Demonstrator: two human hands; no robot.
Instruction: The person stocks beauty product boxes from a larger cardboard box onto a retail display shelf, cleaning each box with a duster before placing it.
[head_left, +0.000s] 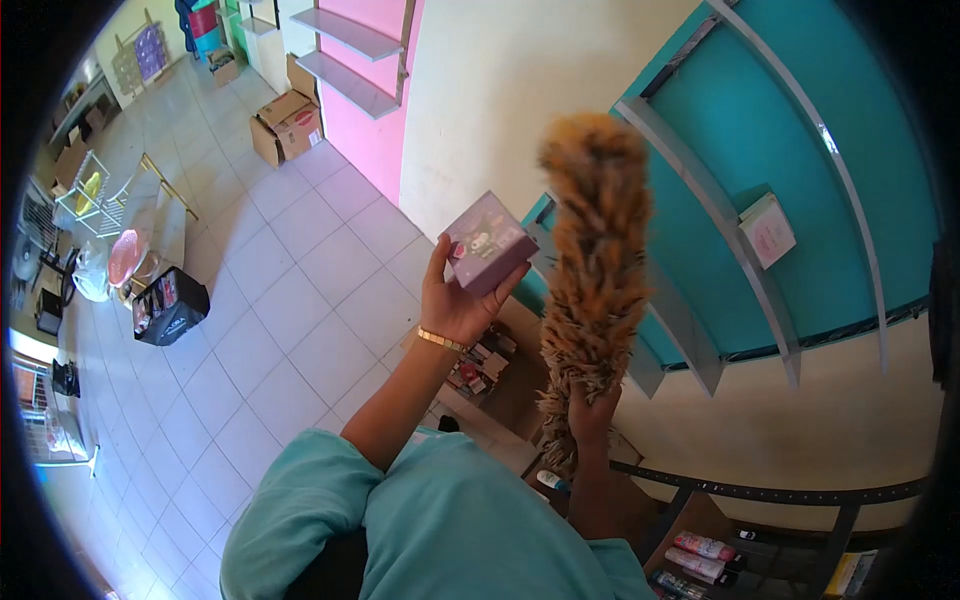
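Held up above a tiled floor (pixel 310 270), a small mauve box (pixel 492 245) sits in the left hand (pixel 458 307), fingers closed on its sides, apparently so that the printed face is uncovered. The right hand (pixel 594 412) grips a shaggy brown duster (pixel 595 250) low down, likely leaving its upper length free, near wall shelves (pixel 680 160) where a white box (pixel 768 232) stands, presumably for display.

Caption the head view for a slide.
Left hand holds a small purple box, right hand grips a fluffy brown duster, near wall shelves.
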